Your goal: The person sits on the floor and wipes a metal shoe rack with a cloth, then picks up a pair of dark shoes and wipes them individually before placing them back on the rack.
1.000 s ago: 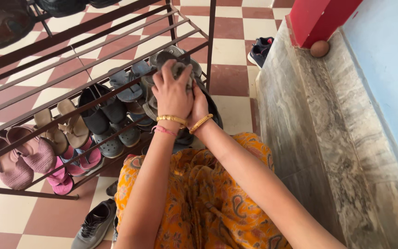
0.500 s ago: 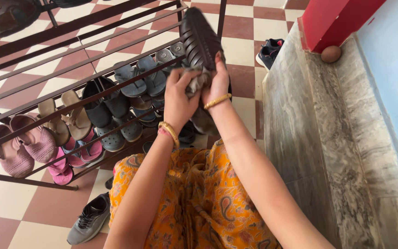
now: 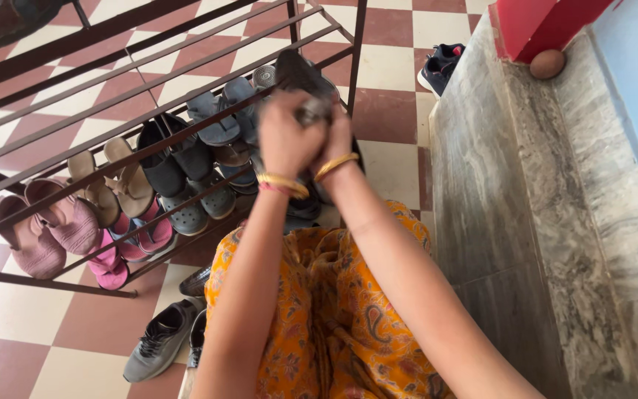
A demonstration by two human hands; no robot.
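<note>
While both hands work together above shoe rack (image 3: 149, 89), left hand (image 3: 287, 140) presses grey cloth (image 3: 311, 111) onto dark sandal (image 3: 300, 74); right hand (image 3: 339, 137) clamped on sandal. Wiping looks midway; sandal not yet shelved, grey sneaker (image 3: 158, 347) on floor untouched.

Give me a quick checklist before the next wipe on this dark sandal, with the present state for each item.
1. Right hand grips the dark sandal: ok.
2. Left hand presses the grey cloth to the sandal: ok.
3. Sandal held above the shoe rack, not resting on it: ok.
4. Sole side facing the cloth: cannot tell, blurred.
5. Dirt remaining on the sandal: cannot tell.
6. Free slot on the rack among the grey slippers: cannot tell.
</note>
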